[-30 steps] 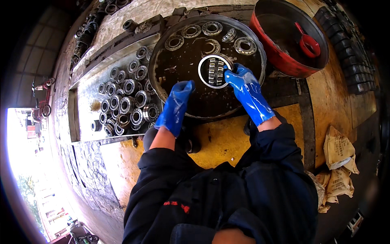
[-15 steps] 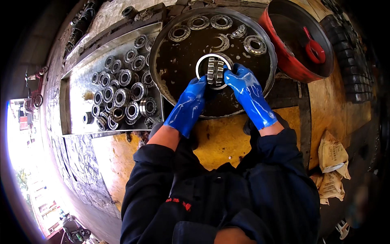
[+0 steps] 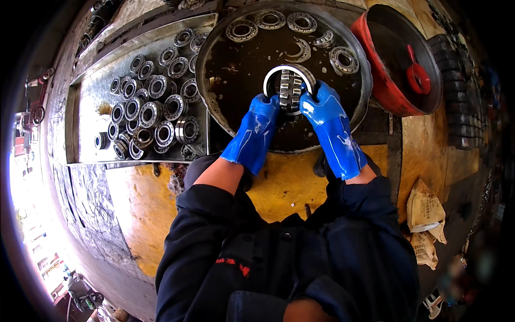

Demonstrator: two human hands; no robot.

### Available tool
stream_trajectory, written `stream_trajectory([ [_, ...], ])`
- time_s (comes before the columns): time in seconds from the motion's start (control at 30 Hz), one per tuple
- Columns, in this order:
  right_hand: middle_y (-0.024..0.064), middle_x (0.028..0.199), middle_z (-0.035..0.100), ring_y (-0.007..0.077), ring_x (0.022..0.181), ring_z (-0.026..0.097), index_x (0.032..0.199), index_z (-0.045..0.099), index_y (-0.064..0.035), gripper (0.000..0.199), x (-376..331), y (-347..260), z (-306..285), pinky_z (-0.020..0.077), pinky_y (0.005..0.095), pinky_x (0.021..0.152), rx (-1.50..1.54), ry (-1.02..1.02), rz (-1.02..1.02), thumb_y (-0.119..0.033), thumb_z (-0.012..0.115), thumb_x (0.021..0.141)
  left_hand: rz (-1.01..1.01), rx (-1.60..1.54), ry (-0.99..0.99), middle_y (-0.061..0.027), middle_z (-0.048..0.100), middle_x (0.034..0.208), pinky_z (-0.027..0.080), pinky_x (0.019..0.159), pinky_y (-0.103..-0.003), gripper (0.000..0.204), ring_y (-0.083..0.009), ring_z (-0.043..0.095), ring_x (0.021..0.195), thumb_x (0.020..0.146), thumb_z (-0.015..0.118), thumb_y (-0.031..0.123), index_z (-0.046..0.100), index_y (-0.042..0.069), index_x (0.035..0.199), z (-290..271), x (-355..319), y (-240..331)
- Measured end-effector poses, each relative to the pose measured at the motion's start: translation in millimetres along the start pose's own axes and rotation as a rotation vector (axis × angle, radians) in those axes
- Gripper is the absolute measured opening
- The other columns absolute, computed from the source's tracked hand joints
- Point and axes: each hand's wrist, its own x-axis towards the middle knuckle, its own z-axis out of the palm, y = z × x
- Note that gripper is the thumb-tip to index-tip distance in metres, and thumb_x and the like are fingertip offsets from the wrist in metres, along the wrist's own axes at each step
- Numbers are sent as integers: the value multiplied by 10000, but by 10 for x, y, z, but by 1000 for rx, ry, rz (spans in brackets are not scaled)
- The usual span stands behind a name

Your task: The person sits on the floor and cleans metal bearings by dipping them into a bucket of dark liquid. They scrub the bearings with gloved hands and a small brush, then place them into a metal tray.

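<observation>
double-row roller bearing (image 3: 290, 88) is held over the round pan (image 3: 368, 80), well inside its near edge; left hand (image 3: 262, 114) and right hand (image 3: 323, 104) grip opposite sides of the outer ring (image 3: 271, 74), probably to steady the roller set (image 3: 290, 97) turned crosswise inside.

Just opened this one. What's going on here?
A person in blue gloves holds a large bearing with both hands, the left hand and right hand on either side of its ring. The roller part sits crosswise inside the ring. They hold it over a round pan of dark liquid, where other bearings lie toward the far side. A metal tray of smaller bearings is at left, a red tub at right.
</observation>
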Motion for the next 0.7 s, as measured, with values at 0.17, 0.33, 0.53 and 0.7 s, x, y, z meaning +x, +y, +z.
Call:
stream_trajectory([
  [0.17, 166, 823, 721, 222, 753, 704, 1028, 684, 54, 276, -69, -143, -16, 555, 366, 719, 18, 28, -38, -158, 648, 855, 163, 421, 8, -193, 726, 793, 575, 621, -382, 315, -299, 729, 711, 945, 675, 268, 681, -29, 1050, -173, 151, -58],
  [0.33, 115, 749, 689, 174, 672, 662, 974, 681, 50, 303, -164, -357, -148, 536, 352, 632, 27, -46, 136, -230, 651, 862, 312, 993, 84, -183, 744, 924, 571, 816, -426, 401, -363, 719, 916, 962, 603, 441, 711, 72, 1075, -172, 173, 110],
  [0.53, 75, 859, 707, 138, 696, 646, 1125, 684, 21, 350, -174, 38, -77, 540, 285, 638, 90, -155, 296, -253, 639, 912, 341, 1275, 109, -141, 751, 996, 564, 854, -450, 382, -343, 722, 957, 993, 545, 486, 681, 172, 1165, -176, 119, 226],
  [0.7, 102, 899, 718, 154, 727, 666, 1137, 678, 44, 387, -302, -152, -83, 560, 297, 656, 266, -153, 407, -274, 654, 918, 502, 1317, 116, -121, 757, 931, 565, 790, -463, 401, -339, 732, 885, 1007, 516, 525, 671, 169, 1106, -202, 103, 186],
])
